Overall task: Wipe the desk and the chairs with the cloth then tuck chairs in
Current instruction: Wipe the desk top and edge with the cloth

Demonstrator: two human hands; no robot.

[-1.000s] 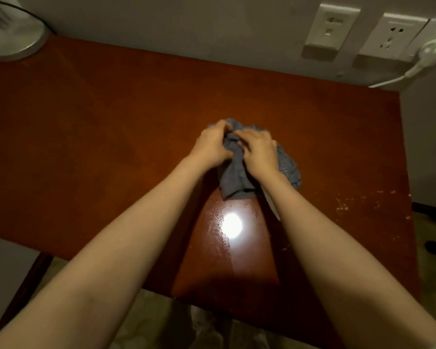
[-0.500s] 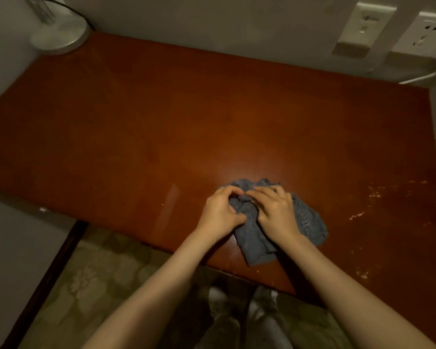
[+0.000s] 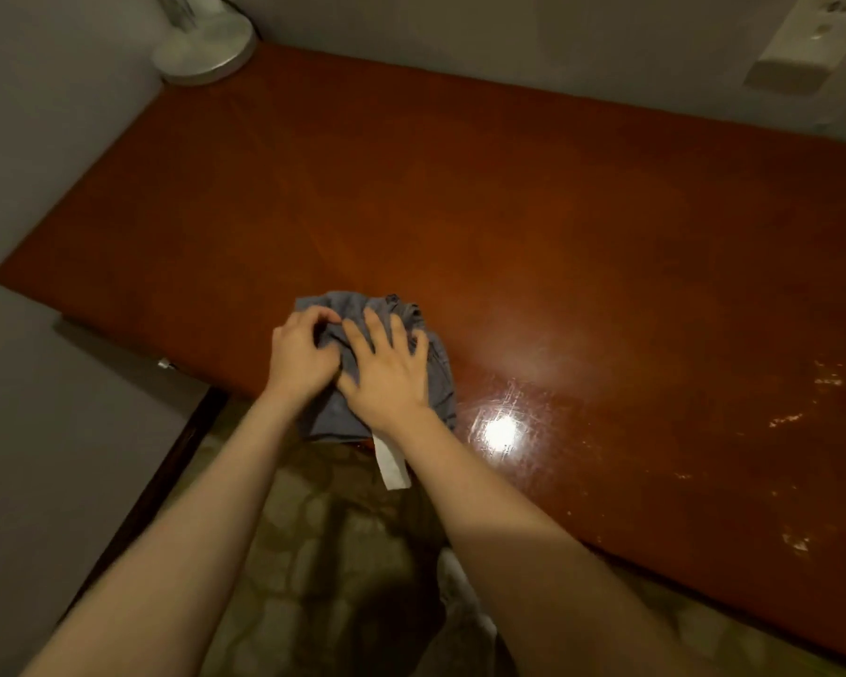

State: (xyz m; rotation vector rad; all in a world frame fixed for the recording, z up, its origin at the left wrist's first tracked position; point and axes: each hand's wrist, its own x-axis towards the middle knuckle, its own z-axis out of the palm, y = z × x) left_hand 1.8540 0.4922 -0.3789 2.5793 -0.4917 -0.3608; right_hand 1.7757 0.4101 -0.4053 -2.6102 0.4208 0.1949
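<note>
Nothing here can be read: the white tag (image 3: 391, 462) on the cloth (image 3: 352, 302) looks blank, the wall socket (image 3: 802, 41) too blurred.

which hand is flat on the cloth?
The right hand: its fingers are straight and spread, pressing the grey cloth onto the desk. The left hand instead has curled fingers gripping a fold.
</note>
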